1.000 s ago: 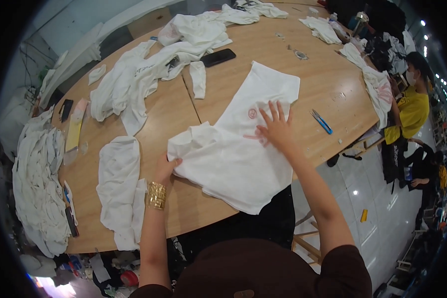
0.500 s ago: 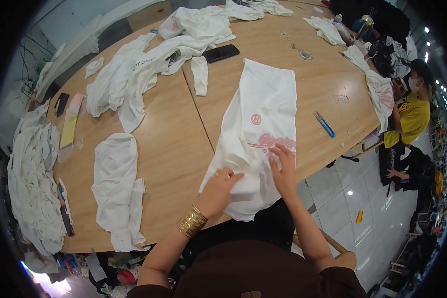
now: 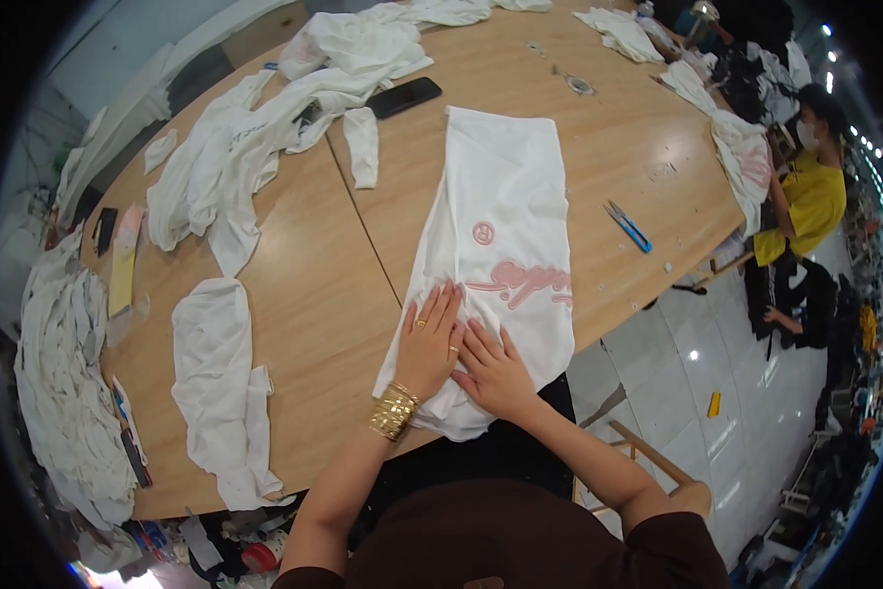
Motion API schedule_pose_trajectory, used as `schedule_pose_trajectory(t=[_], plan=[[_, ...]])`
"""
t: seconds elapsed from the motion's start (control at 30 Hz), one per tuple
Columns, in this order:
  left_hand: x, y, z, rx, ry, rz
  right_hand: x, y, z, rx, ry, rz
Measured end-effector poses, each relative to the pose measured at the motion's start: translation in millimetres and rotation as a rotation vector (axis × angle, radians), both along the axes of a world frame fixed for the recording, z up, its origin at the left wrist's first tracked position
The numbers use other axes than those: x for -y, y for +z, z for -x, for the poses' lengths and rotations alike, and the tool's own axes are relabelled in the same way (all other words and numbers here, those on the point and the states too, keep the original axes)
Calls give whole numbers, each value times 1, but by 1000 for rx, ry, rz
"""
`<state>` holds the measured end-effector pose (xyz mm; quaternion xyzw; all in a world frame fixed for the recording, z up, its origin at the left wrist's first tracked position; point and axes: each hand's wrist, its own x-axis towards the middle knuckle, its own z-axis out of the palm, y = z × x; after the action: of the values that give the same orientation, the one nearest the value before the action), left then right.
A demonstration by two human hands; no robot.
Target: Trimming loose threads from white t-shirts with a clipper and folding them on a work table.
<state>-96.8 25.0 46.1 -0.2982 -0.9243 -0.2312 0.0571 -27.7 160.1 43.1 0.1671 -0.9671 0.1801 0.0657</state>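
Observation:
A white cloth piece with pink embroidered lettering and a small round pink emblem lies lengthwise before me on the wooden table. Its near end hangs slightly over the table's edge. My left hand rests flat on the lower left part of the cloth, fingers stretched out and pointing away from me. Beside it, my right hand also lies flat on the cloth, fingers spread and touching the left hand. Small wrinkles show in the fabric around the fingertips.
Blue thread snips lie to the right, a black phone farther off. A folded white cloth is at left, beyond it a big white fabric pile. More white garments cover the far side. A person in yellow sits at right.
Both hands have come together and flattened onto the cloth; the right moved left and nearer. The cloth's near part, previously lifted and curled, now lies flatter. The whole view has shifted slightly.

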Motion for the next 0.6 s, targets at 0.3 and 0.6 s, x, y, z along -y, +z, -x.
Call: schedule_pose_trajectory(t=[0.3, 0.6], plan=[[33, 0, 3, 468, -181, -313, -41, 21, 42, 179, 200, 55], [260, 46, -10, 186, 681, -405, -82, 61, 29, 26, -102, 248]])
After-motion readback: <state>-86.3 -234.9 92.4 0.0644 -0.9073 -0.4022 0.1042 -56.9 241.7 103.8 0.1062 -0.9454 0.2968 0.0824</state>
